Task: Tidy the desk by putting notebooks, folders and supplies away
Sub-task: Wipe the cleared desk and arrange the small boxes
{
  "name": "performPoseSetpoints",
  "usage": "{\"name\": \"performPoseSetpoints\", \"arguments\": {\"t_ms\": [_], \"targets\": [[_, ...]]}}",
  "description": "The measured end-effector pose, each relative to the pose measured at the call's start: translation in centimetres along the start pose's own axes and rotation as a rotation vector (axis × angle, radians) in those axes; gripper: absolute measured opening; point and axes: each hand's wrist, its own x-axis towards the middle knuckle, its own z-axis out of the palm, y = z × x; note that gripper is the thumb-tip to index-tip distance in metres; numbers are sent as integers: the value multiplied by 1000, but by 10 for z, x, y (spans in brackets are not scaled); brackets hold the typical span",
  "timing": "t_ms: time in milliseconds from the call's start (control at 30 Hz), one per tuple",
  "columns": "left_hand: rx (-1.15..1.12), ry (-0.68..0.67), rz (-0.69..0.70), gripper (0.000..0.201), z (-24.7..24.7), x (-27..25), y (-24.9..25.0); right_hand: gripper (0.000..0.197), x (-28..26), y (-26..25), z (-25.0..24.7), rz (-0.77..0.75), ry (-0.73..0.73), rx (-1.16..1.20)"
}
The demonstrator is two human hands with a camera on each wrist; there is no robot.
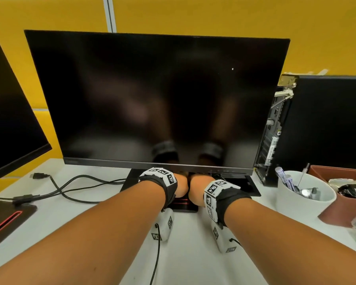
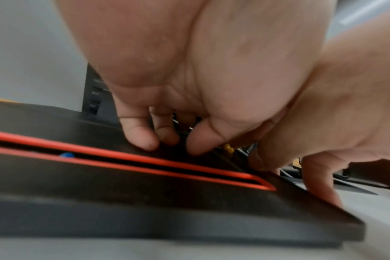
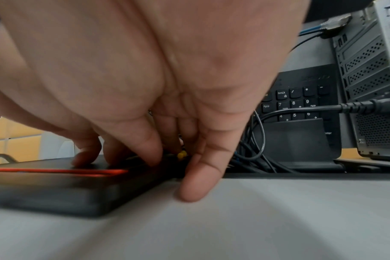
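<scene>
Both hands were pushed in under the monitor [image 1: 156,95], side by side and almost touching over its stand base [image 2: 167,202], a black slab with a red-edged slot. The left hand [image 1: 181,187] had its fingers bent down, tips pressing on the base just beyond the slot; it gripped nothing I could make out. The right hand [image 1: 195,190] was much the same, fingers reaching down loosely, one fingertip resting on the bench [image 3: 278,219] right at the base's corner, the others on the black top.

Between the two sets of fingertips sat some small yellow pins [image 3: 182,154], or so they looked; they were too small and blurred to name for certain. A blue one [image 2: 67,155] lay down inside the slot, just short of the left fingers. These, I judged, were the supplies being gathered.

To do it well, I would say pinch them singly with thumb and forefinger, since they looked tiny and liable to roll into the slot or among the cables [image 3: 256,140] beyond the right hand. The white cup [image 1: 304,194], well off to the right, seemed the natural place for them.
</scene>
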Motion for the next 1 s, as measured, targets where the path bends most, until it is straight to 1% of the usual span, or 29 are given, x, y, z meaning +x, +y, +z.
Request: {"name": "performPoseSetpoints", "arguments": {"t_ms": [67,133,267,433,600,700,867,1000], "targets": [[-9,26,26,46,3,4,1,39,0,1,1,4,-14,-1],[4,39,15,47,3,3,2,39,-2,3,1,-2,-14,-7],[-14,77,78,40,3,2,-7,29,-7,11,6,-1,35,32],[-54,153,81,45,2,-8,-21,23,-15,18,5,54,112,123],[-147,192,27,25,5,-13,-26,23,-22,19,6,70,147,133],[-186,231,23,17,8,-22,-28,23,-24,20,9,100,149,168],[-231,257,16,13,9,-35,-28,24,-32,23,12,104,138,218],[-292,251,-5,12,11,-43,-24,28,-43,26,14,90,115,175]]}}
